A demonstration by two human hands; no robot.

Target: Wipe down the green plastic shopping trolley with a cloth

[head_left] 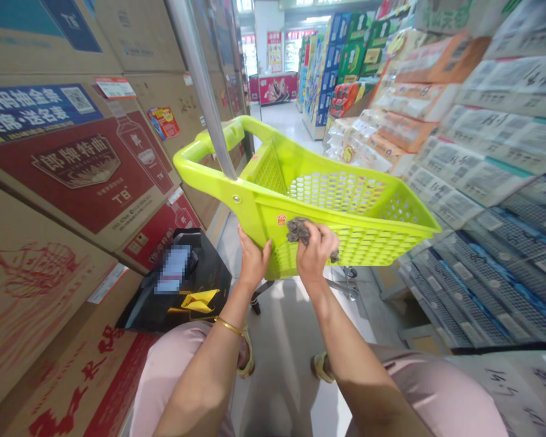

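A lime-green plastic shopping cart (318, 209) with a perforated basket stands in front of me, its handle end toward the left. My left hand (255, 260) grips the lower corner of the basket below the handle, thumb on the near side; some fingers are hidden behind the plastic. In my right hand (317, 246) is a bunched grey cloth (296, 230), pressed against the basket's near side. Just left of the cloth, a small red sticker (281, 220) is on the rim. A metal pole (204, 85) rises from the handle area.
Stacked cardboard boxes (68, 164) line the left side. A black bag (195, 273) with a yellow piece sticking out sits by my left knee. Wrapped packs (486, 139) are piled high along the right. Behind the cart a tiled aisle (279, 115) leads to a red display (277, 89).
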